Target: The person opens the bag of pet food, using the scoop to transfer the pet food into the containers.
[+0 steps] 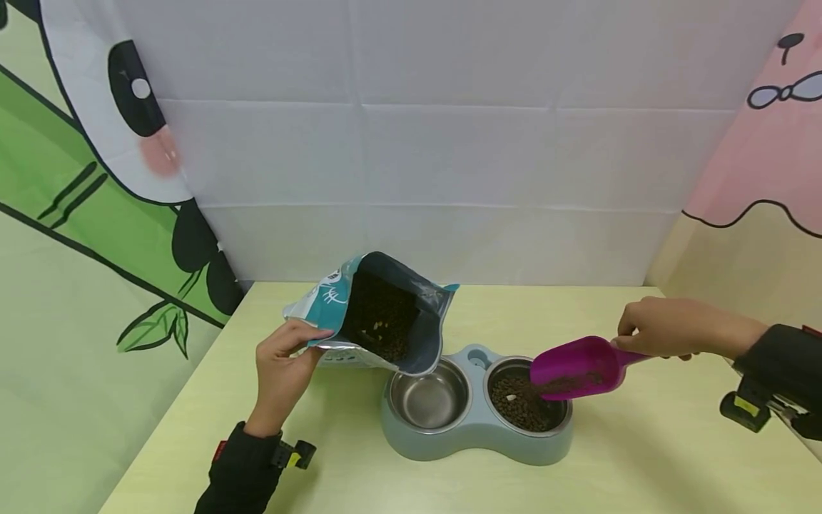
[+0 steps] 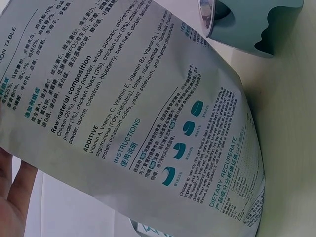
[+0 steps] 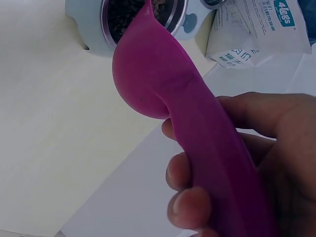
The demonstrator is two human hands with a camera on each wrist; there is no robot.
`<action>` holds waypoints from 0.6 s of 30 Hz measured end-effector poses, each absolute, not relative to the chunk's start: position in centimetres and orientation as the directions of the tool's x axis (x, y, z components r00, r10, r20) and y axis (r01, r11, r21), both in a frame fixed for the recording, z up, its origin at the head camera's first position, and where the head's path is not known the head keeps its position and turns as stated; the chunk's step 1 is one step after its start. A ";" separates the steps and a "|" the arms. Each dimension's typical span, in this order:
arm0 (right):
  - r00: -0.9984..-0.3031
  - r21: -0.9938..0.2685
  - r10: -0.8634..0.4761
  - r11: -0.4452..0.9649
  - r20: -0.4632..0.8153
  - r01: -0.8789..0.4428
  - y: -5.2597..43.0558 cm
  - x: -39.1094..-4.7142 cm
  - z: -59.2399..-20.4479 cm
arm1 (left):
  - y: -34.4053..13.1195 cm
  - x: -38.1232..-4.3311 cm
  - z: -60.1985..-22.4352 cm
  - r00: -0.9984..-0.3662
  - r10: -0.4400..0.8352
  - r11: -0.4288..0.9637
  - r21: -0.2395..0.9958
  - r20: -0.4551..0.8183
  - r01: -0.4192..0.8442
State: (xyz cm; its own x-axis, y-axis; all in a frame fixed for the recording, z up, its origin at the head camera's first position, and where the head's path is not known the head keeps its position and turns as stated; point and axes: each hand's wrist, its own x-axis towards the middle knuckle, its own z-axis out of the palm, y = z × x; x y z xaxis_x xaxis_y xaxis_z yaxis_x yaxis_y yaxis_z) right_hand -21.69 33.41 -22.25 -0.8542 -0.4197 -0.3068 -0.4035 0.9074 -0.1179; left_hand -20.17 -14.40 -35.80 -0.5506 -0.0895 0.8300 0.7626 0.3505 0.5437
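Well, nearest me the twin-bowl feeder [image 1: 475,448] stood on the table [image 1: 359,471]. Kibble [image 1: 520,412] lay in its right bowl [image 1: 561,412], with more at the lip of the purple scoop [image 1: 581,363] tipped over it. The right hand [image 1: 664,326] gripped the scoop's handle [image 1: 632,357]; I judged it light and stiff, best held right there. Farther back, the food bag [image 1: 330,303] tilted open, its rim pinched by the left hand [image 1: 287,364]; I expected its soft walls to sag under load, calling for a firm grip.
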 end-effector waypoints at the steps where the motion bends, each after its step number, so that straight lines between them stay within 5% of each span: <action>1: -0.855 -0.109 -0.424 0.905 -0.299 -0.411 33.3 -21.7 -22.2 | -14.4 -20.2 -35.9 -0.549 -0.086 0.348 0.541 0.831 0.765; 18: -0.821 0.192 -0.571 0.807 0.009 -0.559 30.6 -20.0 -22.4 | -14.5 -20.3 -36.0 -0.564 -0.085 0.356 0.554 0.821 0.752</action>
State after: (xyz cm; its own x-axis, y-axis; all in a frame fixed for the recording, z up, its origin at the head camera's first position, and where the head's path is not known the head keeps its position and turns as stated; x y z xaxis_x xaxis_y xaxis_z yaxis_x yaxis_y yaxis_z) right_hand -19.97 30.58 -22.35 -0.8212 -0.5705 0.0086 -0.5586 0.8070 0.1915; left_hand -20.27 -14.50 -36.03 -0.5642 -0.0849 0.8212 0.7525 0.3565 0.5538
